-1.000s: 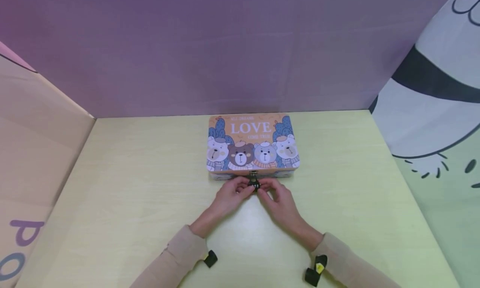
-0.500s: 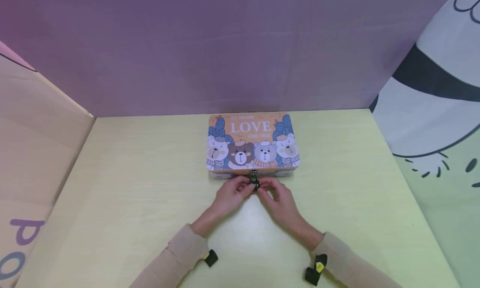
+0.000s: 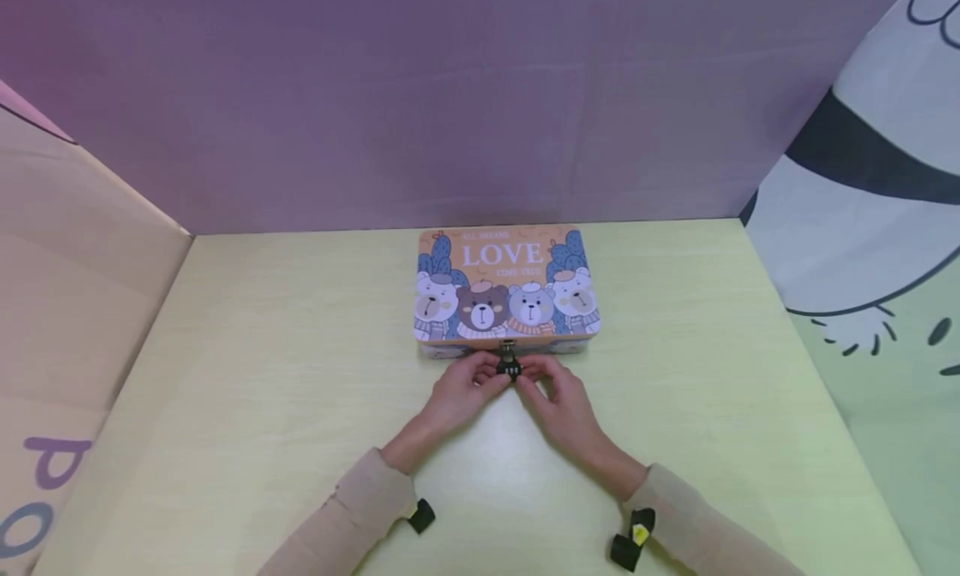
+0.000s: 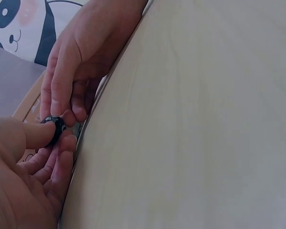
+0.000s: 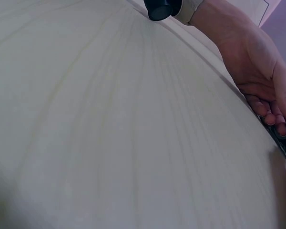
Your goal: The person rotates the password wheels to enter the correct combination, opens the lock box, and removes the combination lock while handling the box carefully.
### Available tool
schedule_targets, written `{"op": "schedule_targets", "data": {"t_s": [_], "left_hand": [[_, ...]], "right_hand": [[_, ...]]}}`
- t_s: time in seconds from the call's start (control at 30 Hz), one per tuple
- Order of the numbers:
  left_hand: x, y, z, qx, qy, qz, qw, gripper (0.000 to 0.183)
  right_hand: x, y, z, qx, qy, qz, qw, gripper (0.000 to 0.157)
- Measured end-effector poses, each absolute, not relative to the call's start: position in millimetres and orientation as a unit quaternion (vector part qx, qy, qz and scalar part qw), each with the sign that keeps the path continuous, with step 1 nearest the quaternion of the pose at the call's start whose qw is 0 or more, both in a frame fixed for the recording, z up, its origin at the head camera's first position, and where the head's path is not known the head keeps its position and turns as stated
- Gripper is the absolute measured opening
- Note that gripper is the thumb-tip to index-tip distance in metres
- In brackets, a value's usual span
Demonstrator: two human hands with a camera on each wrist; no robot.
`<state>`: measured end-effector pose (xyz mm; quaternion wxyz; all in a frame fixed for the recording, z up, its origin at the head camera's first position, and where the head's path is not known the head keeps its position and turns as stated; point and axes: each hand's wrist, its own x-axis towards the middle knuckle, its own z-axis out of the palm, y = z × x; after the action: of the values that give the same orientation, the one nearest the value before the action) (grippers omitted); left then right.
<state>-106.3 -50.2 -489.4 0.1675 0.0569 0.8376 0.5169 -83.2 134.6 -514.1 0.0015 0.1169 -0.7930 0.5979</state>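
Observation:
A small black combination padlock (image 3: 509,368) hangs at the front clasp (image 3: 507,345) of a tin box (image 3: 507,284) printed with bears and the word LOVE. White marks in a short row show on the padlock's face. My left hand (image 3: 462,390) pinches it from the left, thumb in front and fingers behind. From the right, my right hand (image 3: 556,401) holds its other side between thumb and fingers. The left wrist view shows the left thumb pressed on the padlock (image 4: 53,130), with the right hand (image 4: 83,57) reaching in from above. The box lid is down.
The box stands on a pale wood-grain table (image 3: 285,376), toward its back edge. A purple cloth wall (image 3: 450,101) rises behind, and printed panels (image 3: 862,226) flank both sides. A small black device (image 3: 422,517) is strapped at each sleeve cuff.
Both hands keep their places at the padlock. Its face has tilted slightly, and the white marks on it stand out more plainly now. The box has not moved.

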Motion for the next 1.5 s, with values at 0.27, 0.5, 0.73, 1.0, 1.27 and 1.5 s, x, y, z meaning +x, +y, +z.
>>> {"op": "schedule_targets", "data": {"t_s": [0.27, 0.5, 0.73, 1.0, 1.27, 1.5], "left_hand": [[-106, -50, -493, 0.066, 0.844, 0.509, 0.157, 0.020], [-105, -50, -492, 0.069, 0.846, 0.507, 0.153, 0.020], [-106, -49, -491, 0.068, 0.851, 0.499, 0.151, 0.021], [-106, -49, -490, 0.067, 0.855, 0.491, 0.152, 0.021], [-107, -51, -491, 0.068, 0.849, 0.498, 0.161, 0.025], [-107, -51, -492, 0.063, 0.841, 0.512, 0.163, 0.024]], "right_hand": [[-77, 129, -493, 0.103, -0.791, 0.603, -0.008, 0.024], [-73, 127, -476, 0.109, -0.792, 0.600, -0.009, 0.023], [-74, 127, -475, 0.108, -0.792, 0.601, -0.009, 0.023], [-79, 130, -496, 0.111, -0.794, 0.598, -0.003, 0.024], [-82, 136, -514, 0.122, -0.783, 0.609, -0.008, 0.023], [-82, 135, -514, 0.123, -0.778, 0.616, -0.010, 0.024]]}}
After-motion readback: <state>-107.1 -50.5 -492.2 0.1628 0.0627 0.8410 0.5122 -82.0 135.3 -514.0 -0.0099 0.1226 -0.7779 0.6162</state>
